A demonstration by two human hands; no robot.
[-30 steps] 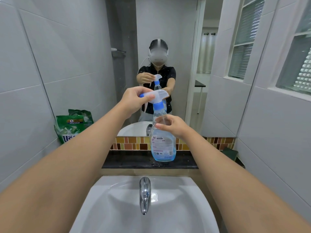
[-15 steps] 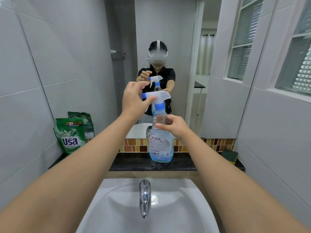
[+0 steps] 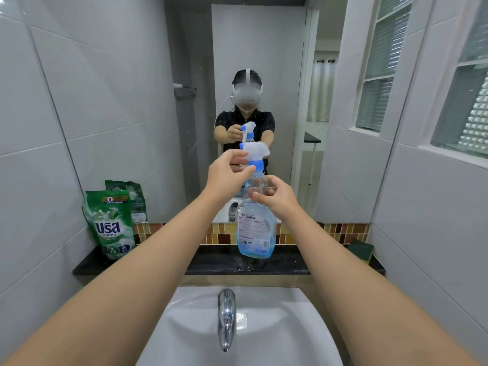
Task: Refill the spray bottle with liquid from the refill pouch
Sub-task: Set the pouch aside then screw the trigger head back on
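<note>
Unscrewing comes first, I judge: my left hand pinches the blue collar under the trigger head, while my right hand clamps the neck of the spray bottle, upright on the black ledge. I'd hold the neck steady and turn only the collar. Count: one spray bottle, one green refill pouch at the ledge's left end, one faucet, one sponge.

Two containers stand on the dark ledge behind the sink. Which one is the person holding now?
The clear spray bottle with blue liquid, near the ledge's middle: both hands are on its neck and blue collar. The green pouch stands untouched at the left end.
</note>
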